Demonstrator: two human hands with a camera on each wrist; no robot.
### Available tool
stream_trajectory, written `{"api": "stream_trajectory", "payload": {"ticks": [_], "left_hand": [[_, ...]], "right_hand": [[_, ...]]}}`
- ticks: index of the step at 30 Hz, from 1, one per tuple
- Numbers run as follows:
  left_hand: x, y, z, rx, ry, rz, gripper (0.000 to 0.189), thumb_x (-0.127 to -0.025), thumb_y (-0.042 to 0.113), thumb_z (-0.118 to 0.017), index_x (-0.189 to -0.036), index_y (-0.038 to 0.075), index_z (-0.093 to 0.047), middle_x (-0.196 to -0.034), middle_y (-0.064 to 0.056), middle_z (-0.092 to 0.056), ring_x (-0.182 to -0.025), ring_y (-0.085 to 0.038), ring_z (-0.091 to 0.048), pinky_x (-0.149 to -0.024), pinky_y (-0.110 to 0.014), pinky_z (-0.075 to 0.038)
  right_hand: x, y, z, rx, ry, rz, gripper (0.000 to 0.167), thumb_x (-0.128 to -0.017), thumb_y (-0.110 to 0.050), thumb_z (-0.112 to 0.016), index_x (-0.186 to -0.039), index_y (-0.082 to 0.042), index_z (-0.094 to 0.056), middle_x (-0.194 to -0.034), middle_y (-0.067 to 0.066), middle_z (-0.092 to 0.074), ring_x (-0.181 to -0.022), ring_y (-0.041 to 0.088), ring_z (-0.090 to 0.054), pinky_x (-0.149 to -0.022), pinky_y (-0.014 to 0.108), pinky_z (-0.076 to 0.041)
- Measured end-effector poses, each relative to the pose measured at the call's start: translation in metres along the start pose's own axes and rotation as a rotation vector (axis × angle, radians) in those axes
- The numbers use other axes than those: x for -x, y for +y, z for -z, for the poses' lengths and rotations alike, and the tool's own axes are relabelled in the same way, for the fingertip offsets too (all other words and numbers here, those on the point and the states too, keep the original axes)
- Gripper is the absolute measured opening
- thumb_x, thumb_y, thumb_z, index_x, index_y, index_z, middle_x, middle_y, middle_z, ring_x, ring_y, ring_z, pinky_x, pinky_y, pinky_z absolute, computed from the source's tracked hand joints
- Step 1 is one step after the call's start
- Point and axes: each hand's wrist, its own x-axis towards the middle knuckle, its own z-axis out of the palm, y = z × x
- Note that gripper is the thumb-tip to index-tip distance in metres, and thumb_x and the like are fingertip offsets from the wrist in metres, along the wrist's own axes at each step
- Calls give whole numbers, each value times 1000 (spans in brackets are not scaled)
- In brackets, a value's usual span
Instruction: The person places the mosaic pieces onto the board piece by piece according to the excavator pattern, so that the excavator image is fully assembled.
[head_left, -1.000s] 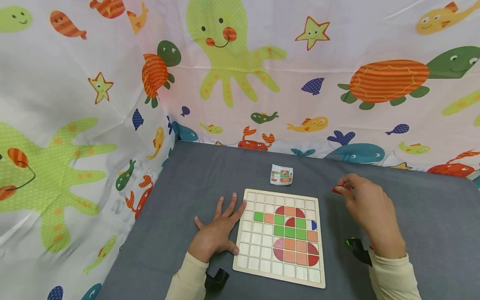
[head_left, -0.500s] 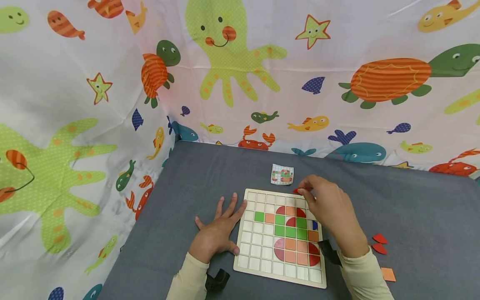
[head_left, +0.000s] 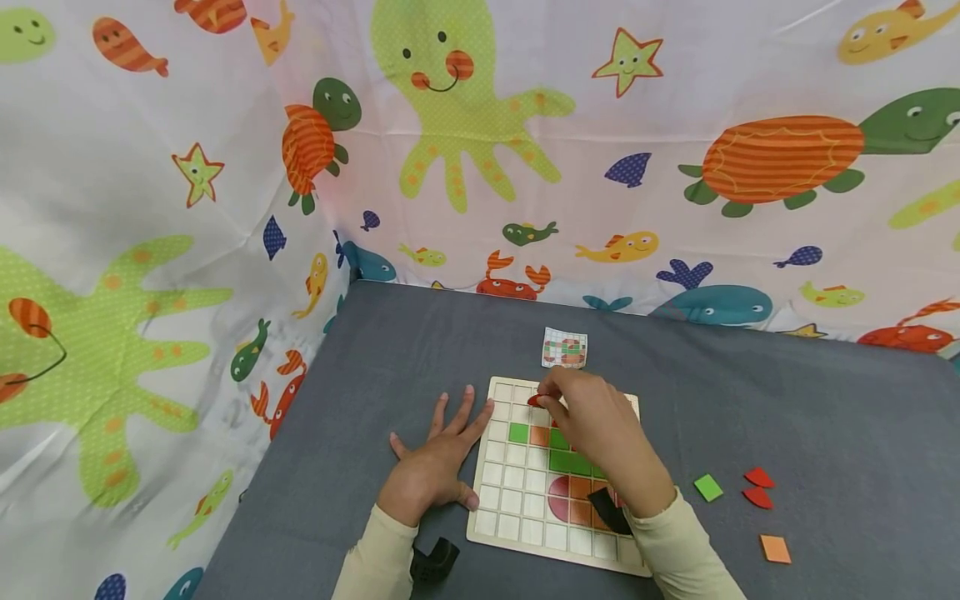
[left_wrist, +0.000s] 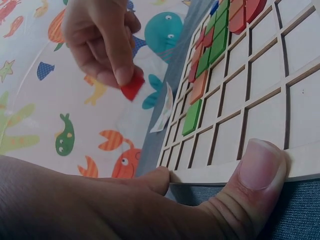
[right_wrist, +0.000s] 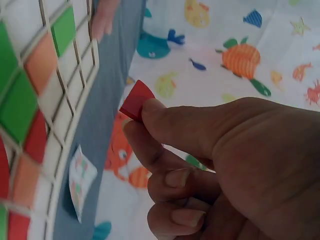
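A wooden grid board point(head_left: 517, 529) lies on the grey cloth, with green, orange, red and pink tiles set in some of its cells. My right hand point(head_left: 603, 425) is above the board's upper part and pinches a red quarter-circle tile point(right_wrist: 137, 100) between thumb and forefinger. In the head view that hand and forearm hide part of the tiles. My left hand point(head_left: 431, 475) rests at the board's left edge with fingers spread, its thumb point(left_wrist: 262, 165) touching the rim in the left wrist view. Beyond the board lies a small printed pattern card point(head_left: 565, 347).
To the right of the board lie a loose green square tile point(head_left: 708, 487), two red tiles point(head_left: 759, 487) and an orange square tile point(head_left: 776, 549). A cloth curtain point(head_left: 465, 150) printed with sea animals hangs behind and at the left.
My right hand has moved left with the red tile, from the right of the board to over its upper part. Loose tiles at the right have come into view. The left hand stays put.
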Motion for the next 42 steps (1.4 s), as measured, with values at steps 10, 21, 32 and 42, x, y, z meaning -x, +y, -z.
{"api": "stream_trajectory", "payload": {"ticks": [10,21,32,42], "left_hand": [[0,-1,1,-10,-13,3,136,-63,24,-103,-171,34,-20,-179,2,-2,-164,-36,5,-96,-98,3],[0,-1,2,-16,-16,3,135,-65,24,-102,-171,34,-20,-179,2,-2,-164,-36,5,-97,-98,2],[-2,-2,0,-33,-20,0,135,-65,26,-102,-171,35,-20,-179,2,-2,-164,-36,5,-97,-98,0],[-1,-2,1,-34,-15,1,136,-63,26,-103,-171,34,-20,-179,2,-3,-164,-36,5,-97,-98,0]], "right_hand": [[-6,-19,-25,-2,-53,46,14,-91,-14,-86,-90,-19,-73,-84,-7,-72,-59,8,-51,-54,28,-47],[-13,-25,-39,8,-104,69,17,-91,-12,-86,-87,-20,-71,-76,-11,-66,-62,7,-53,-56,28,-47],[-14,-26,-47,57,-126,78,16,-90,-15,-86,-85,-19,-72,-72,-11,-62,-64,7,-54,-58,28,-50],[-16,-28,-49,78,-131,83,17,-88,-13,-88,-82,-18,-73,-74,-8,-63,-65,8,-54,-57,29,-50]]}}
